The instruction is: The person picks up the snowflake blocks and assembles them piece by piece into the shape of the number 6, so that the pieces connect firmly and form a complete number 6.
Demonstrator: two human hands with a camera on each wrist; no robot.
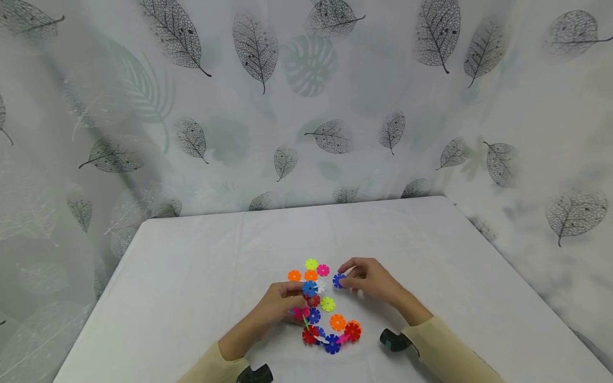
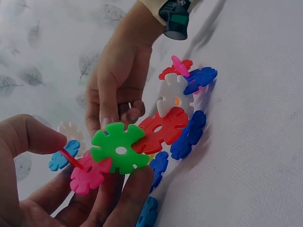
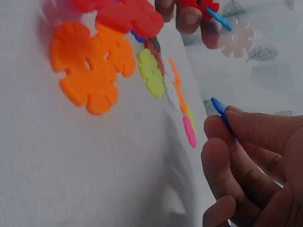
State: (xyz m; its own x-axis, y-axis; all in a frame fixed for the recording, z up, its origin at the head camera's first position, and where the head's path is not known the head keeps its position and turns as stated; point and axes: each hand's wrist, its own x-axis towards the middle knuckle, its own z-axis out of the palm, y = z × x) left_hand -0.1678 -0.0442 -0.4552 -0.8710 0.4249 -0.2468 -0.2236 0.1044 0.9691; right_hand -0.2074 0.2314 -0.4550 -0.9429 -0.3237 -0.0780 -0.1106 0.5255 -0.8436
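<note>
My left hand [image 1: 276, 307] grips a chain of interlocked plastic flower-shaped discs. In the left wrist view its fingers lie around a pink disc [image 2: 85, 180] and a green disc [image 2: 106, 144]. A red disc [image 2: 165, 130], a white one and several more follow along the chain, which curves toward the table. A light blue disc [image 1: 309, 289] shows at the left fingertips in the head view. To the right, my right hand [image 1: 372, 279] pinches a single dark blue disc [image 1: 337, 281] between thumb and fingers, apart from the chain; the right wrist view shows it edge-on.
Loose discs lie on the white table [image 1: 201, 266] around the hands: orange [image 1: 294, 275], yellow [image 1: 311, 264], pink [image 1: 323, 270], another yellow [image 1: 328, 304] and another orange [image 1: 337, 322]. A leaf-patterned curtain [image 1: 297, 106] stands behind the table. Each wrist carries a black camera.
</note>
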